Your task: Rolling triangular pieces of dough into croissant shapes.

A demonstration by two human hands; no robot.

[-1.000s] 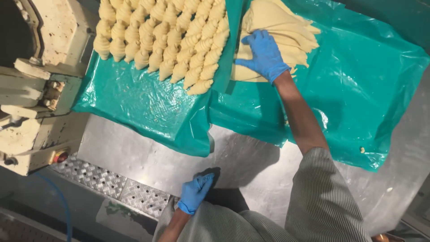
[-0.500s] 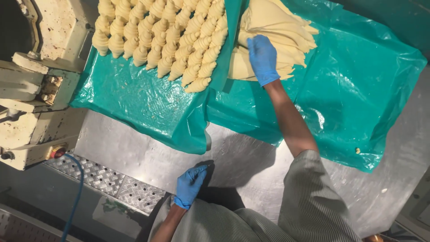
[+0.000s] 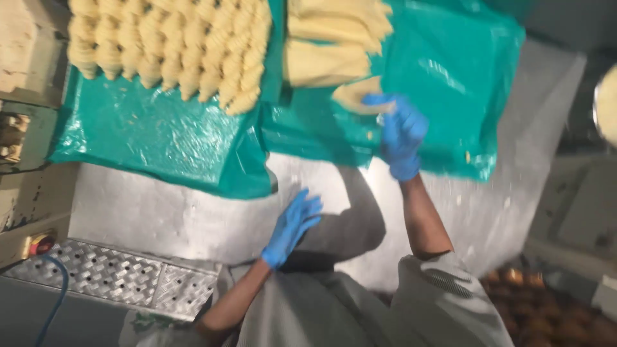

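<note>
My right hand [image 3: 400,132], in a blue glove, holds a pale triangular piece of dough [image 3: 355,95] lifted off a stack of cut dough pieces [image 3: 328,45] on green plastic sheeting [image 3: 450,83]. My left hand [image 3: 292,225], also blue-gloved, hovers open over the floured steel table [image 3: 160,212] near my body, holding nothing. Rows of rolled, shaped dough pieces [image 3: 170,48] lie on another green sheet [image 3: 141,138] at the upper left.
A cream-coloured machine [image 3: 26,115] with a red button [image 3: 42,245] stands at the left edge. A perforated metal plate [image 3: 109,275] and a blue hose [image 3: 54,302] lie below it. Grey equipment [image 3: 578,212] stands at the right.
My right hand has drawn back from the dough stack with one triangular piece. My left hand has risen and opened above the table. The camera view has shifted right and closer.
</note>
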